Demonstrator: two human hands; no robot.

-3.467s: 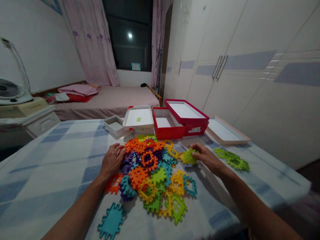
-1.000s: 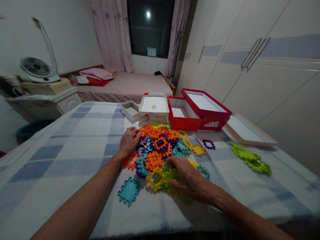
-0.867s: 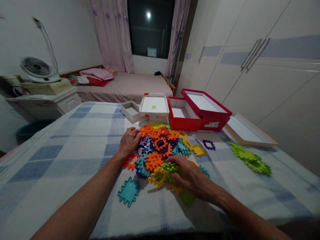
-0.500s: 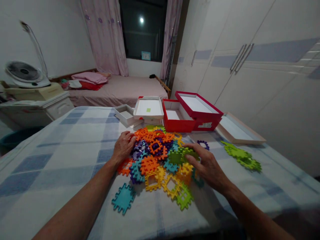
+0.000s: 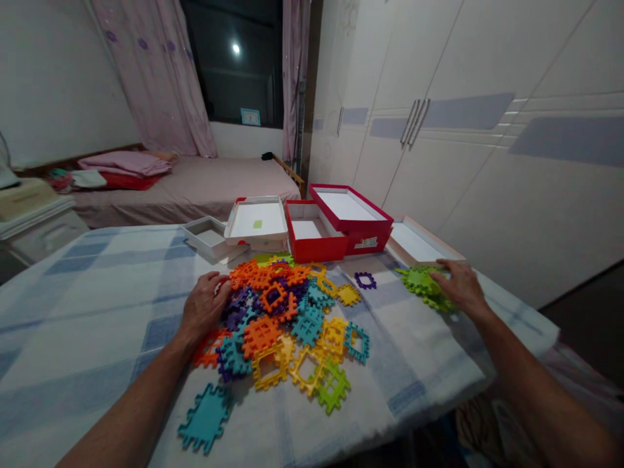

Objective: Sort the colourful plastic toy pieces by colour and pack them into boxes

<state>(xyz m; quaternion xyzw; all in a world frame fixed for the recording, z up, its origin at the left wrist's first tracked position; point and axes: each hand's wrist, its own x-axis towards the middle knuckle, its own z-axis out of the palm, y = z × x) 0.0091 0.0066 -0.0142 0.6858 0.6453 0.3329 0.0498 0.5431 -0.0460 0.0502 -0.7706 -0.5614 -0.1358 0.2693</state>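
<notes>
Right hand (image 5: 461,286): gone from the middle of the mixed heap, where it lay half a second ago, to the far right of the table; the green pieces it had picked up are no longer over the heap. It lies palm down on the green pile (image 5: 423,285), fingers (image 5: 441,277) loosely spread and slightly curled, tips touching the top pieces; whether any piece is pinched cannot be told. Green pile: flat interlocking pieces, all green, on the checked tablecloth (image 5: 97,286), just in front of the shallow pale tray (image 5: 420,242), well apart from the heap. Left hand (image 5: 203,309): unmoved, resting on the left edge of the coloured heap (image 5: 283,318), fingers bent and relaxed, touching orange and purple pieces, nothing gripped. Loose items: one purple piece (image 5: 365,280) between heap and green pile; one teal piece (image 5: 207,416) alone near the table's front edge. Behind the heap: red box (image 5: 316,239), red lid (image 5: 351,218), white trays (image 5: 257,221).
</notes>
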